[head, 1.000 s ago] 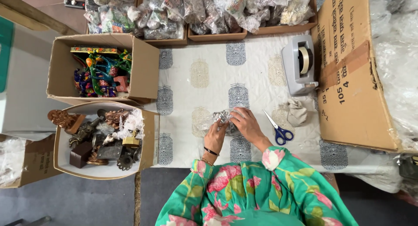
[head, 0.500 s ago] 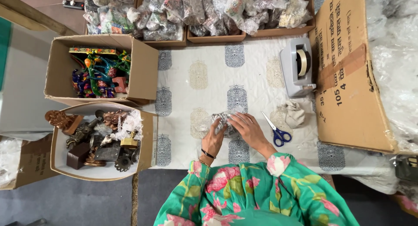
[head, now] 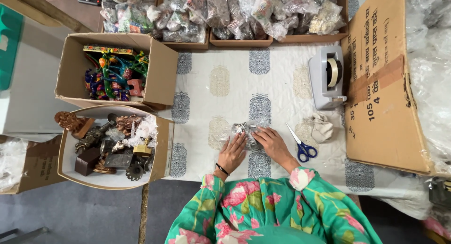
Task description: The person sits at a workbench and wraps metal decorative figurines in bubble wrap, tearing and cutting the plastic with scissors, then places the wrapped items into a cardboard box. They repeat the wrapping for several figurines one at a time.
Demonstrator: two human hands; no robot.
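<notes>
- Pressing down on a small wrapped bundle, both hands lie flat on the table near the person's body, at the middle of the scene.
- The left hand has its fingers stretched out and close together, their tips resting on the near left side of the bundle; it grips nothing, only presses.
- The right hand lies with fingers loosely spread, the tips touching the bundle's right side; it too is laid on top and not closed around it.
- The bundle is crinkled clear plastic film, shiny and creased, around a dark, lumpy, metallic-looking object whose shape I cannot make out.
- It sits on a white tablecloth of soft fabric printed with blue and beige block motifs.
- Just right of the right hand lie scissors with blue handles, and beside them a crumpled beige cloth.
- Farther away stands a grey tape dispenser with a pale roll.
- At the right lies a flat brown cardboard carton, matte and taped.
- At the left, one open cardboard box holds brightly painted figures; a nearer box holds dark metal and wooden trinkets.
- Along the far edge, trays are heaped with plastic-wrapped items.
</notes>
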